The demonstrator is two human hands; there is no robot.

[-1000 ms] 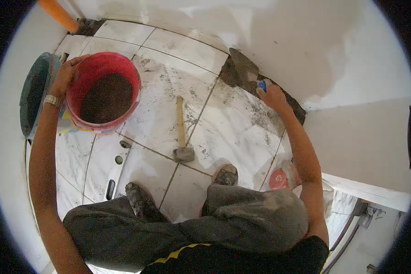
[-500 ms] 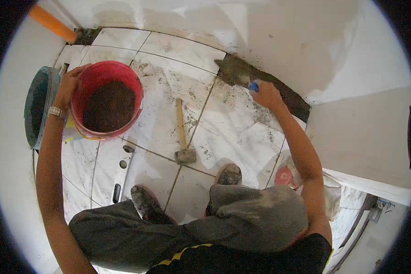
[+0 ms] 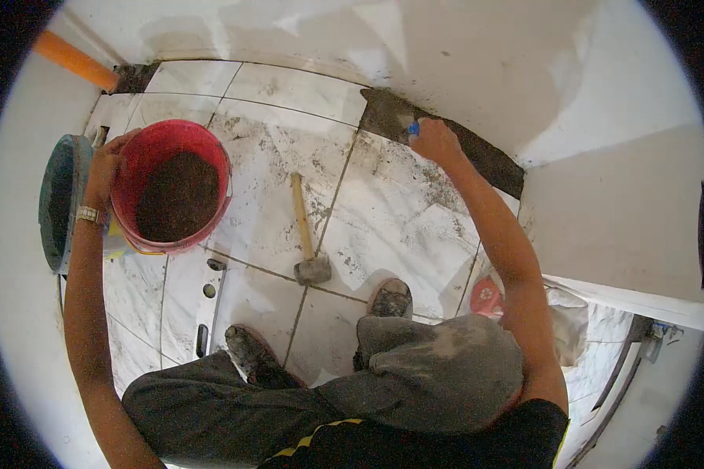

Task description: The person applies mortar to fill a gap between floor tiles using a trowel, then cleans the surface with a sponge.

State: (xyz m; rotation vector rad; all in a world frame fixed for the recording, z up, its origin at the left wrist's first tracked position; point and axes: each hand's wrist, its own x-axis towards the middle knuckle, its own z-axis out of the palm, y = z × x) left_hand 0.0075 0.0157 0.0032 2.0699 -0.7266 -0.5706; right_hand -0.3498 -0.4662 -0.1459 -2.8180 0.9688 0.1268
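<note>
My left hand point(image 3: 108, 166) grips the rim of a red bucket point(image 3: 220, 199), which is tipped toward me. Dark, crumbly mortar mix point(image 3: 178, 195) lies inside it. At the far wall, my right hand point(image 3: 436, 144) is closed round the blue handle of a trowel point(image 3: 414, 129). The trowel's blade is hard to make out against the grey mortar. It is over a strip of dark mortar point(image 3: 481, 152) that fills the untiled gap between the white floor tiles point(image 3: 289, 94) and the wall.
A rubber mallet point(image 3: 311, 270) with a wooden handle lies on the tiles before me. Left of my feet is a spirit level point(image 3: 209, 305). A teal bucket point(image 3: 77, 203) stands at the left wall, below an orange pipe point(image 3: 74, 61). At right sits a pale bag point(image 3: 567, 328).
My right hand and the trowel have shifted slightly left along the mortar strip. My left hand still holds the bucket; the whole view has shifted a little.
</note>
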